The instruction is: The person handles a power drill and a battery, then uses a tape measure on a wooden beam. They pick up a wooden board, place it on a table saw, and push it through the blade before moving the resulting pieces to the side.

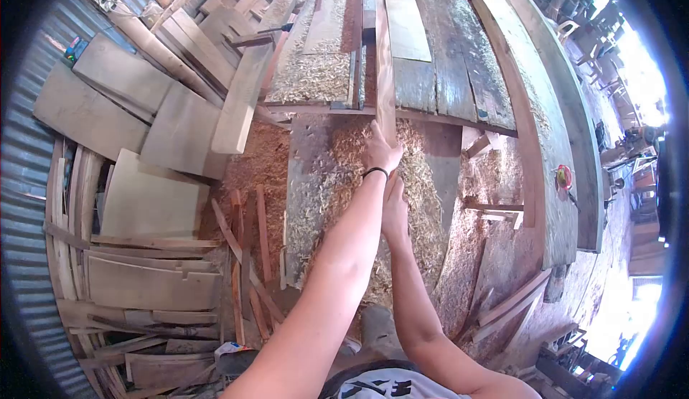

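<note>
Head view. We count 2 hands on 1 long narrow board (385, 62), which lies lengthwise over the surface (416, 87), its near end projecting past the edge toward us. Left hand (382, 153): farther forward, fingers closed on the board; 1 black band (375, 172) at the wrist; arm nearly straight. Right hand (394, 209): just behind the left, closed about the near end, finger detail partly hidden; arm slightly bent. Beside the board, right: 1 pale panel (408, 26), flat. Farther right: 2 long planks (527, 87), bearing 1 red item (563, 176). Wood shavings (316, 205) lie beneath both hands.
</note>
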The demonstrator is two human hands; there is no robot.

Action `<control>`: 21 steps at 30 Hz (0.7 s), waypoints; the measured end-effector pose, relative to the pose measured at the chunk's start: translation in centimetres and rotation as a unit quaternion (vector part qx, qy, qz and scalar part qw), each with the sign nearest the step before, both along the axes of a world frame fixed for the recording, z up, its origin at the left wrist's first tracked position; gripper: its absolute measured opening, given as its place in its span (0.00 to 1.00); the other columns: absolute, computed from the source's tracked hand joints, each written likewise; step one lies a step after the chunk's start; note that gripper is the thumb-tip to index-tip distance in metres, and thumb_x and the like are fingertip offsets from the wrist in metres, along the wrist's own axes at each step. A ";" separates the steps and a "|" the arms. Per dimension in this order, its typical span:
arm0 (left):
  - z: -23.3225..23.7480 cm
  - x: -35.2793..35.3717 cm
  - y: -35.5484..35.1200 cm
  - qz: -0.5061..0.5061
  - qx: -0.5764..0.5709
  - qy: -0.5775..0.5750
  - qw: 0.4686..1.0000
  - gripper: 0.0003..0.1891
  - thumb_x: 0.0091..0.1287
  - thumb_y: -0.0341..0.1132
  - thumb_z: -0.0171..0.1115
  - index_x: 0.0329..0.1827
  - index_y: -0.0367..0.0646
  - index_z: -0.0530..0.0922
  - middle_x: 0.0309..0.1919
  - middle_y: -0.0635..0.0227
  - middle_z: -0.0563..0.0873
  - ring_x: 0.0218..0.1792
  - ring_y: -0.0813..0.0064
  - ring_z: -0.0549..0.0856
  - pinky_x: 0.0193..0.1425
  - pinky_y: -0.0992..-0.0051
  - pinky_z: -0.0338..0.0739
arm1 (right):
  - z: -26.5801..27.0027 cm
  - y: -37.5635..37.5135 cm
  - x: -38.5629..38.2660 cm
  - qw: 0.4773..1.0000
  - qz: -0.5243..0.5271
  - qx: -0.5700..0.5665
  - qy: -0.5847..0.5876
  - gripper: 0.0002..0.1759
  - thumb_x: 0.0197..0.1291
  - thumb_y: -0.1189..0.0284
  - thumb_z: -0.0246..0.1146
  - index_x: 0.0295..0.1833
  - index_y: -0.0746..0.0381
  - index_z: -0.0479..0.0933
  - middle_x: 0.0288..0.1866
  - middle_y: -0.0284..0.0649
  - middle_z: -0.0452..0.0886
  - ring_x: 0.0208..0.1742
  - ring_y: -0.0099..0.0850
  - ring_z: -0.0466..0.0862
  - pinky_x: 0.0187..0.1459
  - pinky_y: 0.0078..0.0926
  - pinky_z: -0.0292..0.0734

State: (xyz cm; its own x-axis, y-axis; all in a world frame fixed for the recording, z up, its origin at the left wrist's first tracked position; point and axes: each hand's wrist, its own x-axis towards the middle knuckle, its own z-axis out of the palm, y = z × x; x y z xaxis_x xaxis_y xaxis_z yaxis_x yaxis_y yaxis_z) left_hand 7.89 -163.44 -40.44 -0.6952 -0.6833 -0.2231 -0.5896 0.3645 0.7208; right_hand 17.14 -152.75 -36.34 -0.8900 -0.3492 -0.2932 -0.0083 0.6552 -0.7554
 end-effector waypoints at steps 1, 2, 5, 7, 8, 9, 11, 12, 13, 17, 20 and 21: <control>0.0 0.8 0.3 -0.005 0.004 -0.002 1.000 0.50 0.55 0.42 0.68 0.77 0.54 0.44 0.56 0.42 0.74 0.52 0.47 0.81 0.58 0.57 0.75 | 0.4 0.3 0.9 1.000 0.012 0.012 0.008 0.49 0.55 0.52 0.60 0.72 0.65 0.44 0.48 0.70 0.76 0.47 0.66 0.78 0.47 0.54 0.74; -0.1 2.0 1.1 0.005 0.003 -0.016 1.000 0.50 0.54 0.42 0.68 0.77 0.55 0.45 0.52 0.44 0.77 0.50 0.48 0.81 0.57 0.57 0.76 | 0.1 0.9 1.8 0.999 0.039 0.016 0.012 0.47 0.57 0.53 0.58 0.71 0.67 0.43 0.52 0.69 0.74 0.47 0.66 0.78 0.48 0.55 0.74; -0.4 6.5 3.4 0.003 -0.027 0.043 0.999 0.50 0.53 0.40 0.68 0.77 0.55 0.46 0.51 0.44 0.77 0.50 0.48 0.81 0.56 0.57 0.76 | 0.4 3.1 5.9 0.998 0.000 0.007 -0.064 0.44 0.59 0.54 0.56 0.70 0.68 0.44 0.54 0.69 0.73 0.48 0.66 0.78 0.50 0.55 0.73; -0.1 10.7 5.4 0.001 -0.026 0.053 0.998 0.50 0.52 0.40 0.69 0.76 0.52 0.48 0.46 0.44 0.79 0.47 0.48 0.82 0.51 0.57 0.78 | 0.9 4.8 9.6 0.998 -0.008 0.005 -0.058 0.44 0.60 0.53 0.55 0.70 0.68 0.45 0.51 0.70 0.75 0.49 0.67 0.77 0.50 0.57 0.72; -0.1 12.8 6.4 -0.001 -0.027 0.071 0.997 0.50 0.52 0.40 0.69 0.76 0.51 0.48 0.46 0.44 0.80 0.46 0.47 0.82 0.50 0.57 0.78 | 0.8 5.8 11.4 0.997 -0.014 0.005 -0.071 0.44 0.60 0.52 0.55 0.70 0.67 0.44 0.51 0.71 0.75 0.49 0.67 0.77 0.50 0.57 0.72; -0.2 15.2 7.5 -0.005 -0.026 0.088 0.996 0.50 0.52 0.40 0.70 0.76 0.50 0.48 0.45 0.44 0.80 0.46 0.47 0.83 0.48 0.56 0.79 | 0.7 7.0 13.5 0.996 -0.022 0.006 -0.084 0.44 0.60 0.52 0.55 0.70 0.67 0.44 0.51 0.71 0.75 0.49 0.68 0.76 0.50 0.58 0.72; 0.1 20.7 9.7 -0.028 -0.051 0.132 0.990 0.53 0.50 0.46 0.73 0.75 0.45 0.48 0.45 0.44 0.81 0.44 0.46 0.83 0.45 0.58 0.80 | -1.5 9.4 18.4 0.995 -0.004 0.001 -0.101 0.45 0.60 0.54 0.57 0.72 0.66 0.42 0.54 0.70 0.72 0.50 0.68 0.76 0.50 0.59 0.71; 0.6 23.5 10.8 -0.036 -0.004 0.126 0.991 0.57 0.48 0.53 0.76 0.75 0.40 0.49 0.47 0.42 0.80 0.45 0.48 0.83 0.44 0.60 0.80 | -2.3 10.9 20.9 0.994 0.006 0.002 -0.109 0.45 0.60 0.55 0.57 0.72 0.65 0.42 0.56 0.70 0.71 0.50 0.68 0.76 0.50 0.60 0.71; 1.1 26.3 11.7 -0.059 0.027 0.092 0.994 0.59 0.48 0.57 0.75 0.76 0.41 0.46 0.57 0.41 0.76 0.54 0.48 0.81 0.57 0.61 0.77 | -2.0 12.5 23.3 0.993 0.025 0.018 -0.112 0.48 0.58 0.54 0.59 0.72 0.65 0.41 0.57 0.69 0.71 0.51 0.67 0.75 0.51 0.58 0.71; 0.7 36.3 15.1 -0.056 0.041 0.041 0.997 0.58 0.49 0.63 0.71 0.74 0.37 0.52 0.55 0.43 0.77 0.53 0.52 0.81 0.54 0.61 0.78 | -1.0 17.9 32.8 0.995 0.057 0.004 -0.084 0.58 0.48 0.48 0.70 0.73 0.67 0.44 0.58 0.63 0.74 0.56 0.60 0.77 0.54 0.49 0.73; 1.0 42.5 16.9 -0.078 0.134 0.082 0.984 0.57 0.49 0.67 0.69 0.71 0.33 0.56 0.55 0.44 0.77 0.56 0.55 0.79 0.57 0.62 0.76 | -2.1 22.0 37.2 0.991 0.084 -0.049 -0.090 0.48 0.53 0.53 0.70 0.71 0.64 0.54 0.52 0.56 0.79 0.50 0.44 0.81 0.51 0.39 0.76; 0.7 44.4 17.4 -0.092 0.159 0.123 0.975 0.57 0.49 0.67 0.69 0.71 0.32 0.58 0.56 0.44 0.77 0.58 0.55 0.79 0.60 0.63 0.75 | -3.0 23.9 38.5 0.985 0.086 -0.072 -0.134 0.46 0.55 0.56 0.69 0.71 0.63 0.54 0.50 0.54 0.79 0.48 0.41 0.81 0.50 0.37 0.77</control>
State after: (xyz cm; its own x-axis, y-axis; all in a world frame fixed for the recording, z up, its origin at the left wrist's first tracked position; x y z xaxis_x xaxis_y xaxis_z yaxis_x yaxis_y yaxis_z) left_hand 52.25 -146.05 -39.78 -0.8590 -0.4647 -0.2149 -0.3307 0.1831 0.9258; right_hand 55.66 -128.83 -39.37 -0.7122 -0.5428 -0.4452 0.1026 0.5469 -0.8309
